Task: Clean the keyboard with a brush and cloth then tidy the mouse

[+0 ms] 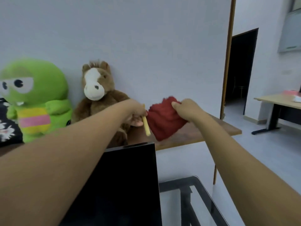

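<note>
My left hand (136, 112) is stretched out over a wooden shelf (211, 130) and grips a pale yellow brush handle (146, 124), which sticks down out of my fist; the bristles are hidden. Just to its right, my right hand (187, 110) is closed on a crumpled dark red cloth (162, 121), held above the shelf. The cloth touches the brush handle. Neither the keyboard nor the mouse is in view.
A brown plush horse (96, 88) and a green plush toy (34, 98) sit on the shelf against the wall. A black monitor (128, 185) stands below my arms. A glass desk with a black frame (195, 181) is at the bottom right. A second desk (280, 101) stands far right.
</note>
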A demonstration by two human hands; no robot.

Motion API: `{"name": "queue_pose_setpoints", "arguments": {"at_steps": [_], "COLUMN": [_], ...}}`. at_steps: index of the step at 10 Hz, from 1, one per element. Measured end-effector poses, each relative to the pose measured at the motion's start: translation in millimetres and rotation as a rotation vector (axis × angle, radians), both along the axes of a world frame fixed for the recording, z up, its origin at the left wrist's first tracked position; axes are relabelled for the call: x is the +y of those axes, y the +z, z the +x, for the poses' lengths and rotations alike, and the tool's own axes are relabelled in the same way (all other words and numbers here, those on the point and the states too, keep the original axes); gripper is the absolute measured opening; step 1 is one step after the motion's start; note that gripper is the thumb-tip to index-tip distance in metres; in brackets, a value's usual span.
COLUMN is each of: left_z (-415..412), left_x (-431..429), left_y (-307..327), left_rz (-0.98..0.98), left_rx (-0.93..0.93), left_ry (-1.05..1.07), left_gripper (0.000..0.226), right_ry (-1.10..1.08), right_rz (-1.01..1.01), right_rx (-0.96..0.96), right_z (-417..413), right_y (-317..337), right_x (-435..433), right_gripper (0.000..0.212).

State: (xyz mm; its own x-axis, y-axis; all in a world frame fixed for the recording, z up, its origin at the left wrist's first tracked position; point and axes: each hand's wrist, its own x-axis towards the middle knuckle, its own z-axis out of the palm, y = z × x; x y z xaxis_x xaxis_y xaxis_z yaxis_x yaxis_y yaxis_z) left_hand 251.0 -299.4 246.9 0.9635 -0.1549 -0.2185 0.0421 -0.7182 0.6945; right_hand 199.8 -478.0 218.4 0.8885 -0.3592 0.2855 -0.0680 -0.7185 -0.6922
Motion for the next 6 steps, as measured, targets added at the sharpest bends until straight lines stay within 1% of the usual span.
{"name": "queue_pose_setpoints", "arguments": {"at_steps": [1,2,3,4,5,6], "left_z": [13,18,21,20,20,21], "left_x": [-9,-19,-27,-34,-41,-35], "left_y": [-22,-38,-47,-51,-52,-43], "left_rz": [0.033,0.065,0.078,0.061,0.074,0.055], "left_rx": [0.039,0.068,0.092,0.119,0.114,0.036], "left_ry": [-0.041,-0.059,-0.061,-0.071,-0.088,-0.065], "left_gripper": [0.023,0.023,0.024,0.025,0.021,0.03], "right_ry": [-0.088,-0.154,-0.195,-0.204,-0.244,-0.32], "right_rz": [-0.018,0.029,-0.104,-0.221,-0.294,-0.349], "right_rx": [0.13,0.184,0.231,0.255,0.243,0.085], "right_z": [13,17,18,19,18,3], "right_y": [-27,-40,-44,-48,-51,-38], "right_x": [-18,-29,-34,-34,-35,-32], "right_gripper": [0.042,0.04,0.039,0.032,0.027,0.028]}}
